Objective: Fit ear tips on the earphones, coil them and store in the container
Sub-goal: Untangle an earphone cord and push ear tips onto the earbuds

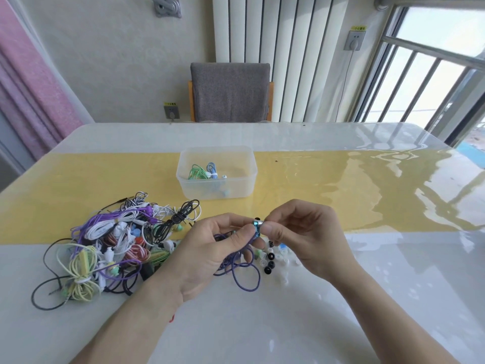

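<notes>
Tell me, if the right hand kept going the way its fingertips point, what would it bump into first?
Most likely the blue earbud it already pinches, then the left hand right behind it; depth is hard to judge.

bench [341,298]: glossy, smooth clear sheet over white top and yellow runner
container [246,177]: translucent frosted plastic, smooth
earbud [256,225]: shiny blue metallic shell
purple cable [244,274]: matt, looks braided
ear tips [270,261]: soft-looking rubbery pieces, black and clear
chair [230,91] behind the bench: grey matt woven cloth, wooden frame
</notes>
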`<state>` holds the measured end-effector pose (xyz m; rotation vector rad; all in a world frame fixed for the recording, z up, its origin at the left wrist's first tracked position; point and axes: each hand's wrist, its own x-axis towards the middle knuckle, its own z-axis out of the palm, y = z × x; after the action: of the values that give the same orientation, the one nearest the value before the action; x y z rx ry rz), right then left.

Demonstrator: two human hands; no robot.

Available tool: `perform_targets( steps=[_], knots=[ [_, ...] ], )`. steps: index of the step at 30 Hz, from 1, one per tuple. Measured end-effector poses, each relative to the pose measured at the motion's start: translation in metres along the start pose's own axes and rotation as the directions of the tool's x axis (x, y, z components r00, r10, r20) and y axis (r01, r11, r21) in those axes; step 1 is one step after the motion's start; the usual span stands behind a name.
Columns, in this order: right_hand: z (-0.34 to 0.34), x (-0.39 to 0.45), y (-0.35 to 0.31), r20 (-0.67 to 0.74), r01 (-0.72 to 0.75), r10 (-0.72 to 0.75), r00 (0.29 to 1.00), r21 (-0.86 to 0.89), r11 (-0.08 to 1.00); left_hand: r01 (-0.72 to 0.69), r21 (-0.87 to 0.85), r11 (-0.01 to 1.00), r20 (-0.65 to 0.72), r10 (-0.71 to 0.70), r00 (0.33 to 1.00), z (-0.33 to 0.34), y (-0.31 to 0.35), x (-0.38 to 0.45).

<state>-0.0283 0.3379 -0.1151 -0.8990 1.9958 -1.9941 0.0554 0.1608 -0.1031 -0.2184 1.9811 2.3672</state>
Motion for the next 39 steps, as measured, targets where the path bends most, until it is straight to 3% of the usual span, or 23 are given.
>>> perform_targets(
  steps=[5,9,11,13,16,19,25,30,39],
  knots=[
    [-0.008,0.000,-0.006,0.064,0.011,-0.008,0.998,-0.042,0.999,-0.041,-0.004,0.999,-0.039,0.040,0.998,-0.004,-0.003,0.002],
    [-0.026,0.008,-0.009,-0.102,-0.038,0.018,0.995,-0.193,0.981,-0.038,-0.078,0.996,-0.075,0.032,0.997,-0.006,-0.001,0.004],
    [-0.039,0.012,-0.003,-0.155,-0.106,0.039,0.987,-0.446,0.889,-0.009,-0.102,0.995,-0.091,0.000,0.996,-0.007,-0.001,0.005],
    [-0.046,0.014,0.002,-0.105,-0.128,0.078,0.991,-0.667,0.734,0.031,-0.122,0.992,-0.097,-0.043,0.994,-0.006,0.001,0.006],
    [-0.046,0.013,0.007,0.044,-0.098,0.214,0.976,-0.787,0.609,0.104,-0.119,0.987,-0.090,-0.115,0.989,-0.002,0.002,0.005],
    [-0.041,0.012,0.007,0.112,-0.075,0.292,0.950,-0.825,0.560,0.171,-0.110,0.979,-0.053,-0.177,0.983,0.000,0.002,0.003],
    [-0.033,0.010,0.006,0.090,-0.096,0.321,0.943,-0.849,0.520,0.270,-0.003,0.963,0.030,-0.270,0.962,0.000,-0.001,0.003],
    [-0.029,0.010,0.004,0.013,-0.185,0.361,0.933,-0.840,0.511,0.231,0.023,0.973,0.006,-0.231,0.973,0.003,-0.004,0.005],
    [-0.025,0.008,0.007,0.041,-0.163,0.366,0.930,-0.844,0.510,0.173,0.028,0.985,-0.029,-0.172,0.985,0.002,-0.006,0.004]
  ],
)
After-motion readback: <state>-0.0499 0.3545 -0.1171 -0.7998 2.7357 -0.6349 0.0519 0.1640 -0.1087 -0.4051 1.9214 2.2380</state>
